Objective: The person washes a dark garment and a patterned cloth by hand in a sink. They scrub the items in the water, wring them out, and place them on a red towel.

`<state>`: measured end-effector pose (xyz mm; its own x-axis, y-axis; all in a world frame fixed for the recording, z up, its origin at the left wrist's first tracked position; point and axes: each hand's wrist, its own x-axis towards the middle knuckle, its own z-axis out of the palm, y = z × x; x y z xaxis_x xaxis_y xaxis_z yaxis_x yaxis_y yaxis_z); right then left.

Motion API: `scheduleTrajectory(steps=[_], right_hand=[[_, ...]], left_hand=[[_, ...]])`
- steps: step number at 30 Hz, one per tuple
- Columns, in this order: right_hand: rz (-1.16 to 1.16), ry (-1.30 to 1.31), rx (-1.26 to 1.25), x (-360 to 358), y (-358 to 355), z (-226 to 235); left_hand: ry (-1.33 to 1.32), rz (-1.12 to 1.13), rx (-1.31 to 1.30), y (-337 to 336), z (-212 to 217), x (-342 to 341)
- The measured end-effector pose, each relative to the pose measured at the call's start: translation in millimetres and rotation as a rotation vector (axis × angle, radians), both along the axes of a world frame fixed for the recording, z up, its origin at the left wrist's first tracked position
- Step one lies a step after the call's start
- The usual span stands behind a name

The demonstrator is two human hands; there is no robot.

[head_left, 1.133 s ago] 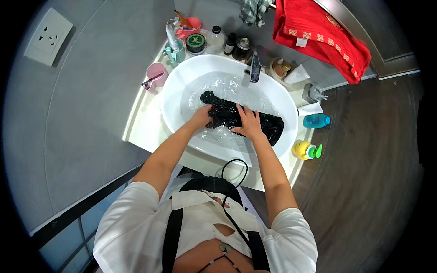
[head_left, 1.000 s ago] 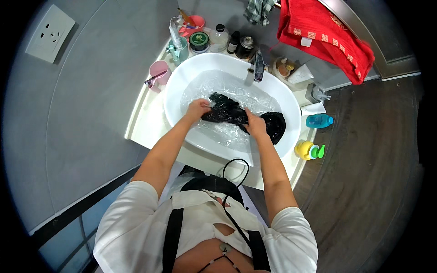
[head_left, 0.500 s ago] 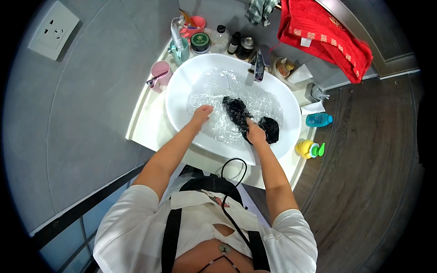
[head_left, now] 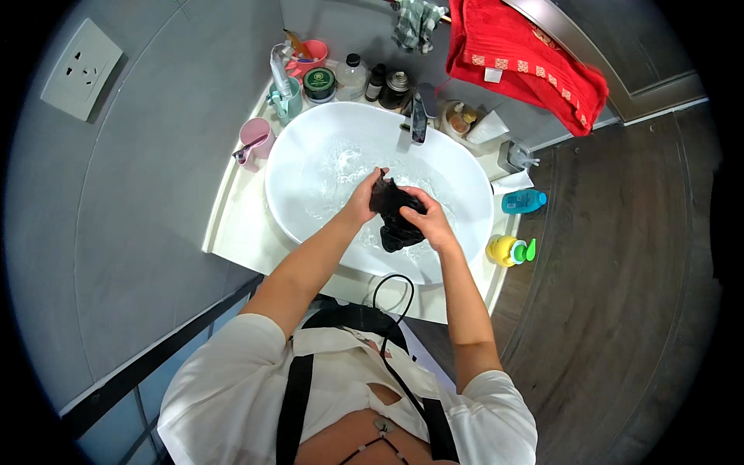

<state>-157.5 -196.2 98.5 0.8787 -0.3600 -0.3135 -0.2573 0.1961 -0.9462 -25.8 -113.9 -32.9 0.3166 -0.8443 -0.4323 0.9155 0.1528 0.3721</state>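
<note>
Bunched between my two hands is a wet black cloth (head_left: 397,217), held over the water in the white oval sink (head_left: 298,143). My left hand (head_left: 364,198) grips its upper left end, the fingers closed round it. On the cloth's right side, my right hand (head_left: 428,219) pinches it with the thumb on top. A lower part of the cloth droops toward the front of the sink. The cloth's exact kind cannot be made out. Behind the sink rises a dark faucet (head_left: 419,118).
Along the back left stand a pink cup (head_left: 258,138), a teal cup (head_left: 289,105), a green-lidded jar (head_left: 318,84) and a clear bottle (head_left: 352,79). At the right edge are a blue bottle (head_left: 524,201) and a yellow pump bottle (head_left: 508,250). A red towel (head_left: 527,62) hangs behind.
The black cloth has come up out of the water and is gathered together. My left hand has moved right and taken hold of it; my right hand has lifted and shifted slightly left.
</note>
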Motion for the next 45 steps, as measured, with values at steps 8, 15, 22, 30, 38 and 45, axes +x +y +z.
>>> scheduleTrajectory(steps=[8,15,22,30,38,45], right_hand=[[-0.221,0.175,-0.93,23,28,-35],[-0.065,0.427,-0.796,20,-26,-44],[-0.392,0.117,-0.936,-3,-75,-75],[0.307,0.121,-1.152,-24,13,-110],[-0.005,0.402,-0.633,-27,-45,-144],[-0.569,0.293,-0.045,-48,-104,-139]], left_hand=[[0.088,0.093,0.13,-16,27,-15],[-0.134,0.036,0.31,-9,33,-14],[-0.72,0.223,0.456,50,38,53],[-1.81,-0.202,0.724,59,-1,35],[-1.568,-0.475,0.773,58,-12,65],[-1.23,-0.281,0.799,83,-54,108]])
